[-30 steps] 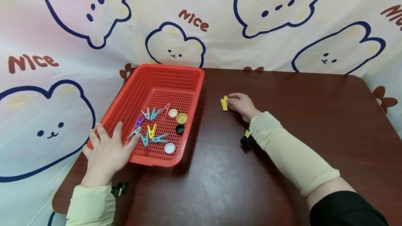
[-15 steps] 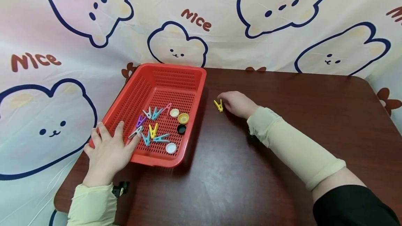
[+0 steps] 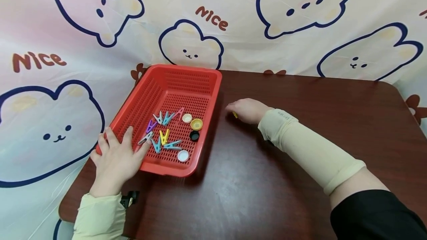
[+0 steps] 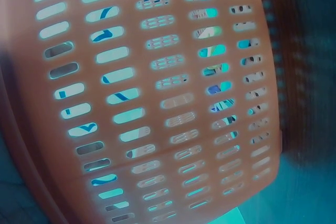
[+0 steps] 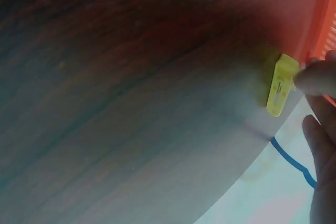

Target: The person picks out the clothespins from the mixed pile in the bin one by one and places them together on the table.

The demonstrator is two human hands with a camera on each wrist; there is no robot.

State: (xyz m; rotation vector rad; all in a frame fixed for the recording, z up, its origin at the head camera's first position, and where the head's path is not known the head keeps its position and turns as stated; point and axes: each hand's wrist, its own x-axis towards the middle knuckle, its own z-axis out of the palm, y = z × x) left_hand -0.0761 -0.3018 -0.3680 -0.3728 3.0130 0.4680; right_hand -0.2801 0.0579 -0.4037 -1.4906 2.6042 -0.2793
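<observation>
We are noting the left grip (image 3: 116, 162) resting spread on the near-left corner of the red basket (image 3: 188, 79), seemingly steadying it, the right grip (image 3: 248, 110) pinching a yellow clothespin (image 5: 280, 90).

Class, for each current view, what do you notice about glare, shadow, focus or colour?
Head: soft glare on the dark brown wood-grained table, shadow right of the red perforated plastic basket; left wrist: basket dulled to orange-brown, holes cyan-tinted; right wrist: table dim and hazy, the yellow plastic clothespin standing out bright.
</observation>
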